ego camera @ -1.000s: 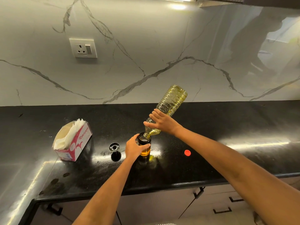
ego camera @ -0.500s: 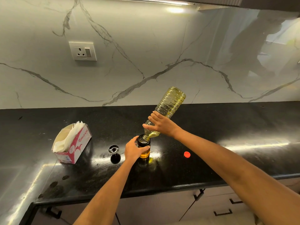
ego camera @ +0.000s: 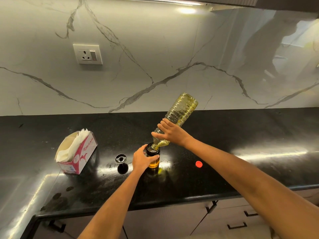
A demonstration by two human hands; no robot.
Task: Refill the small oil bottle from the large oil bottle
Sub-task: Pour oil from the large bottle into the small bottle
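Note:
The small oil bottle (ego camera: 153, 158), dark-topped with amber oil in its lower part, stands upright on the black counter (ego camera: 224, 178). My left hand (ego camera: 142, 160) is wrapped around its left side. The large clear ribbed oil bottle (ego camera: 181, 110) is tipped steeply, base up and to the right, its mouth resting in the small bottle's opening. My right hand (ego camera: 171, 133) grips the large bottle near its shoulder. Yellow oil is pooled in its neck.
The small bottle's black cap (ego camera: 120, 159) lies left of my left hand. A red cap (ego camera: 198, 164) lies on the counter to the right. A pink tissue box (ego camera: 76, 152) sits further left. A wall socket (ego camera: 88, 54) is on the marble backsplash. Drawers are below the counter edge.
Both hands and bottles keep the same pose; the large bottle stays tipped into the small one. The view has shifted slightly.

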